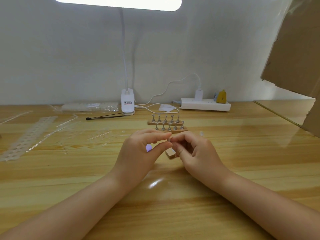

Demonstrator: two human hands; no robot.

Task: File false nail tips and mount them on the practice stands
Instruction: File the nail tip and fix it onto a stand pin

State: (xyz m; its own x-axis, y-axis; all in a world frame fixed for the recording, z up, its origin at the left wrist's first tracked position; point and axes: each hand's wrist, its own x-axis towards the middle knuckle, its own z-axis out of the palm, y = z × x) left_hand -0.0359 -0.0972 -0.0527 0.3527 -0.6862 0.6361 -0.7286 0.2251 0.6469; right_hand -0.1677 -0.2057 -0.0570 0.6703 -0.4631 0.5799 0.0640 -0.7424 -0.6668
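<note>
We pinch a small clear nail tip (169,139) between our left hand (142,153) and right hand (195,151), fingertips meeting above the table (242,153). The practice stands (167,126) sit just beyond, the lamp (127,103) farther.

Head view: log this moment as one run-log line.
hands: left and right pinch small nail tip together | stands: two wooden bases behind hands | wooden block beneath

Hands (170,149) together before nail stands (167,124)
</note>
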